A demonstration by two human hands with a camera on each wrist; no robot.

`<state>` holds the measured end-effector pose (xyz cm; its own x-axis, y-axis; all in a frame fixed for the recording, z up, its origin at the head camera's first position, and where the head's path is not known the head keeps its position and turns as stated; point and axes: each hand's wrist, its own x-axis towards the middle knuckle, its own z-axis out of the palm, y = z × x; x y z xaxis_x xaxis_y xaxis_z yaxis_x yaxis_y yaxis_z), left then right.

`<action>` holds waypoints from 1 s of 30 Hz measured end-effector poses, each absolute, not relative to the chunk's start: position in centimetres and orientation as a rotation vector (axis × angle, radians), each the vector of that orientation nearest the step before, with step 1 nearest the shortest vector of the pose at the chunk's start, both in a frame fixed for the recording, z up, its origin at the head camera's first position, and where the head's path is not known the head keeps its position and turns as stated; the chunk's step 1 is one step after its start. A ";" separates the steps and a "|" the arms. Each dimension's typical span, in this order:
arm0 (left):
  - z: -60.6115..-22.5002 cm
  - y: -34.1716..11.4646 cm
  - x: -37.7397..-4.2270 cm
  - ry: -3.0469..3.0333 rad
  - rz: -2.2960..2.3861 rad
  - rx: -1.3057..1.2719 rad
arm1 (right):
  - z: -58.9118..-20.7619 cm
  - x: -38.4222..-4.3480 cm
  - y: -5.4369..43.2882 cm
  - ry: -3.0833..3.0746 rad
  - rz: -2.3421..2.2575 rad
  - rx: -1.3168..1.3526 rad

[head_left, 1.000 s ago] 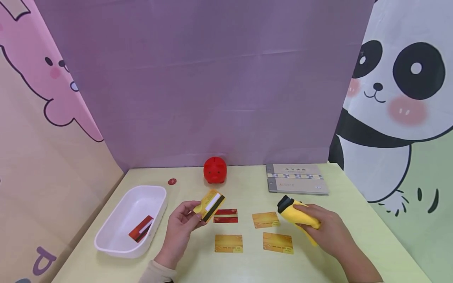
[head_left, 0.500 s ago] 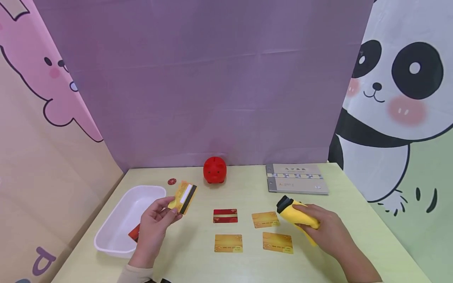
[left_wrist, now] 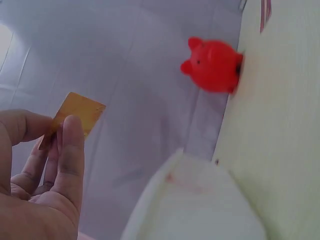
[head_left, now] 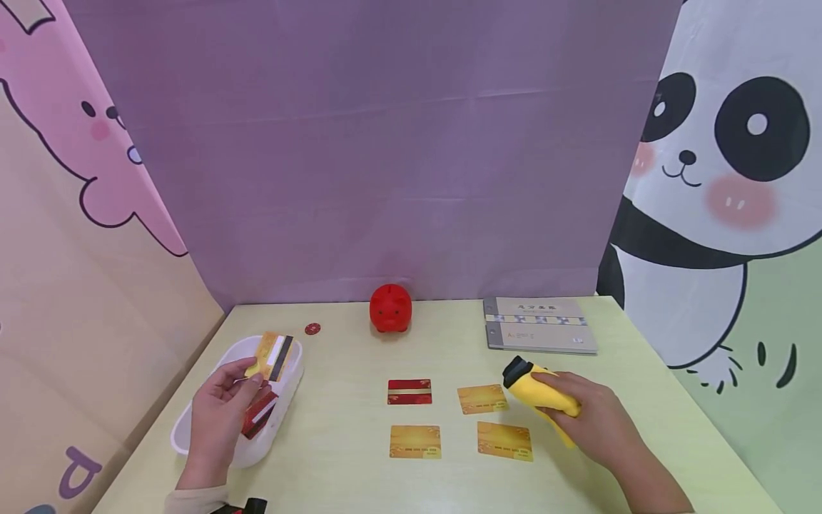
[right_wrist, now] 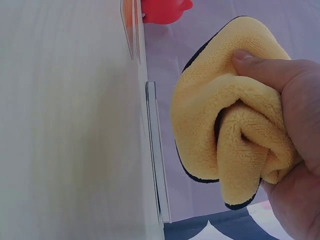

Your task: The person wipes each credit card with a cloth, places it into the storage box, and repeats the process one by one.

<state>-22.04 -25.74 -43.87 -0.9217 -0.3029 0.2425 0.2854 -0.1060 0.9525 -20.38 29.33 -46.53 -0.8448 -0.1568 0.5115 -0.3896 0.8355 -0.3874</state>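
My left hand (head_left: 221,417) pinches a gold bank card (head_left: 271,355) between thumb and fingers, its dark stripe facing the head camera. The hand hovers over a white plastic tub (head_left: 290,385) at the table's left. A red bank card (head_left: 260,412) lies in that tub, partly hidden by the hand. At the right, my right hand (head_left: 594,414) grips a folded yellow cloth (right_wrist: 200,110) with black edging, held above the table. Left of the cloth lie a red card (head_left: 409,392) and gold cards, one upper right (head_left: 482,400), one lower left (head_left: 414,442) and one lower right (head_left: 504,441).
A red piggy bank (head_left: 390,308) stands at the back middle of the table. Near the tub's far end lies a small round red piece (head_left: 312,329). A grey notebook (head_left: 541,326) rests at the back right. A purple cloth wall (head_left: 411,157) rises behind the table.
My left hand has moved left with the gold card, from beside the red card on the table to above the tub. The right hand and the cloth have stayed in place.
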 end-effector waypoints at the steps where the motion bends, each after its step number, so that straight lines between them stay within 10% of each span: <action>1: -43.9 -26.2 -22.1 -1.775 -2.068 0.033 | -46.5 -20.4 29.3 -2.545 0.675 0.402; 30: -45.9 -31.0 -23.7 -2.374 -1.862 0.239 | -46.5 -20.6 29.3 -2.599 0.712 0.373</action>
